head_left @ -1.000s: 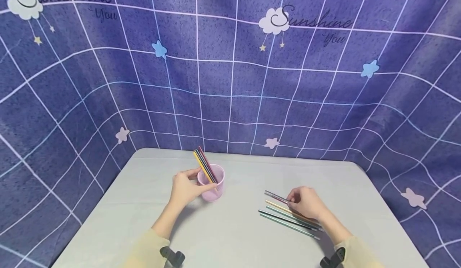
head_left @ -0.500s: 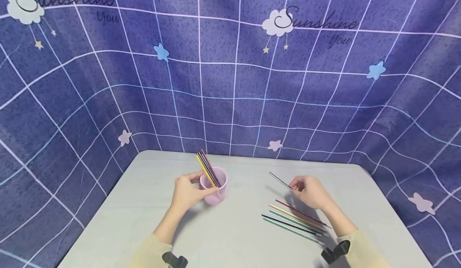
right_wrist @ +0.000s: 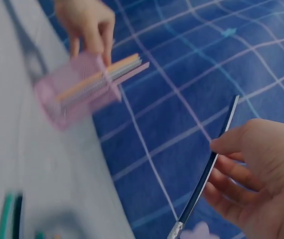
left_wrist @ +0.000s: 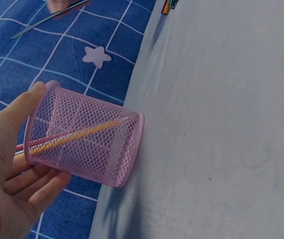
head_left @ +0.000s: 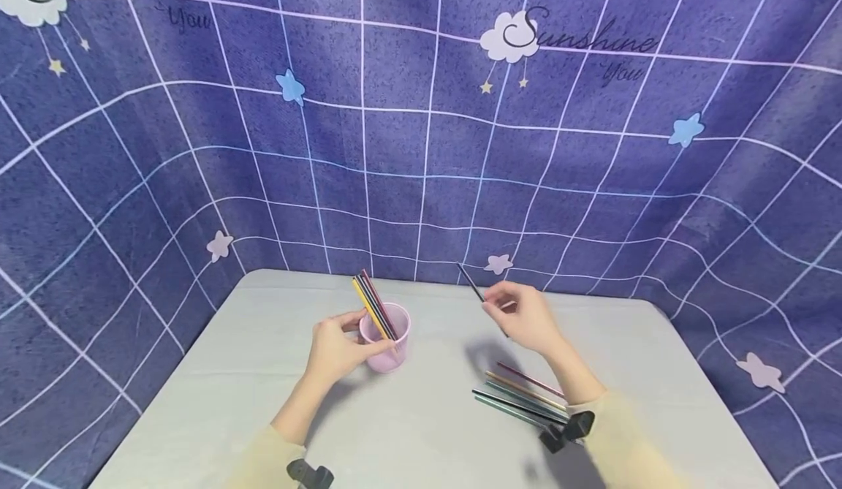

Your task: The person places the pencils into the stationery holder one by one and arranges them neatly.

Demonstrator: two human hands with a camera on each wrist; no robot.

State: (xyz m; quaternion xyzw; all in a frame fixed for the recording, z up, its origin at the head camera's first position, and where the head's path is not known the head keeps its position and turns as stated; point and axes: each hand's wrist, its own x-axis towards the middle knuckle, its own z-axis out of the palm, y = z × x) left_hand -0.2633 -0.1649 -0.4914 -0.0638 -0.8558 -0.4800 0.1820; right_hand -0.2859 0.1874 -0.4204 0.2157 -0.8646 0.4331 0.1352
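The left hand (head_left: 334,351) grips a pink mesh pen cup (head_left: 385,362) at its rim, thumb on one side and fingers on the other. Several pencils (head_left: 373,302), yellow, dark and red among them, lean inside the cup and stick out above the rim. Off to the right, the right hand (head_left: 526,319) is raised over the table, pinching one dark pencil (right_wrist: 202,179) between thumb and fingers. The pencil slants, with a silvery lower end showing in the right wrist view. Below that hand, several more pencils (head_left: 520,406) lie side by side, partly covered by the right forearm.
A pale cloth covers the table (head_left: 421,438). Behind and at both sides hangs a blue-purple curtain (head_left: 395,145) with grid lines, stars and clouds. Dark camera mounts are strapped at both cuffs, the right mount (head_left: 567,432) overlapping the loose pencils' near ends.
The right hand has lifted the dark pencil off the group on the table and moved it up and left, towards the cup. The left hand stays at the cup.
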